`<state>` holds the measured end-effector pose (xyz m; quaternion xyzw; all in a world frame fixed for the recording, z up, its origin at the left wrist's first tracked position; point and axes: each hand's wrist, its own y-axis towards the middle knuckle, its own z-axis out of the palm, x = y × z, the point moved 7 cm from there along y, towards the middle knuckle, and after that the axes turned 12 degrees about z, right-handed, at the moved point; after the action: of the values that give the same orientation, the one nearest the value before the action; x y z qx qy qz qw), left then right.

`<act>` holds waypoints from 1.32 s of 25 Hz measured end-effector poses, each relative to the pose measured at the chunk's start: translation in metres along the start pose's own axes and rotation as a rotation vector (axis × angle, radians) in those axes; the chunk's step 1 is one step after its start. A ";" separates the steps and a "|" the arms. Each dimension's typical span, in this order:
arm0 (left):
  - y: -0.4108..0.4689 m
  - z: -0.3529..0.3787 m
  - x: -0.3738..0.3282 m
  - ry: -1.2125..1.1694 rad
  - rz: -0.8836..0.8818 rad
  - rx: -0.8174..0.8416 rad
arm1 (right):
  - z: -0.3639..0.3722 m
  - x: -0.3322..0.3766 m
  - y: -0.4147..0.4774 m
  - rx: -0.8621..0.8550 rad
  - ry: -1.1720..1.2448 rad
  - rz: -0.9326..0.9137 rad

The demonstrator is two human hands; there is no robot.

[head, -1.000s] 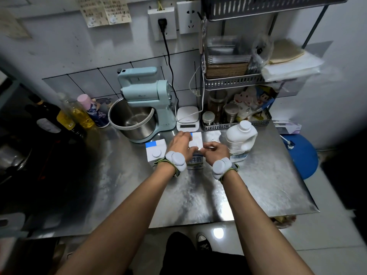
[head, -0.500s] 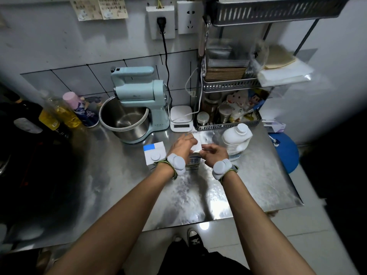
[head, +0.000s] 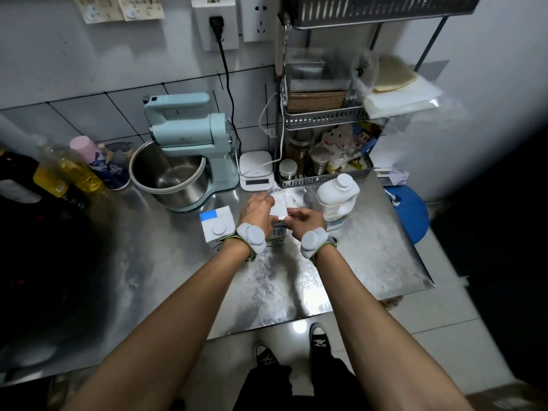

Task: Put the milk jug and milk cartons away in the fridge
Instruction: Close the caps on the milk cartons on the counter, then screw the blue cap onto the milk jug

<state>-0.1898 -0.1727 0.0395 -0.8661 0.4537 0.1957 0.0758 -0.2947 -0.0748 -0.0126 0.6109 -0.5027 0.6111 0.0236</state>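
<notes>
So the person's got both hands on the middle milk carton [head: 277,232], which sits on the steel bench [head: 370,262] about dead centre, just at 6 o'clock from the white kitchen scale [head: 255,170]. Left hand [head: 256,212] is draped over the carton's top from the 9 o'clock side, right hand [head: 305,222] comes in from 3 o'clock; the fingers look curled onto the top edge, maybe fiddling with the fold or the cap, but honestly it's too blurry to say how tight the grip is. Count-wise: two cartons and one jug. The second milk carton [head: 216,225], with the blue corner and round white cap, stands just at 9 o'clock of the held one, and the white milk jug [head: 338,197] stands at 2 o'clock of the hands, right in front of the wire rack [head: 326,120]. No fridge in view. Handling guess: cartons are stiff-ish cardboard but squish if squeezed hard, so best grabbed round the body with a flat wrap, not by the top fold. If full they'll have some heft. The jug looks like smooth plastic, probably the heaviest of the lot and maybe slippery, so its moulded handle side is the obvious place to hold, cap checked first. The stand mixer [head: 189,149] at 10 o'clock isn't in the way.
</notes>
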 end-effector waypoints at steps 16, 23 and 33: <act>-0.006 0.114 -0.091 -0.214 -0.134 0.056 | -0.150 -0.051 0.065 0.065 0.064 0.251; 0.000 0.225 -0.129 -0.254 -0.203 0.385 | -0.193 -0.009 0.120 0.084 -0.005 0.106; 0.017 0.227 -0.128 -0.183 -0.274 0.321 | -0.163 0.015 0.138 0.230 -0.080 -0.078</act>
<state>-0.3308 -0.0158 -0.1144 -0.8751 0.3483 0.1866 0.2795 -0.5049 -0.0467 -0.0409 0.6524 -0.4059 0.6385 -0.0429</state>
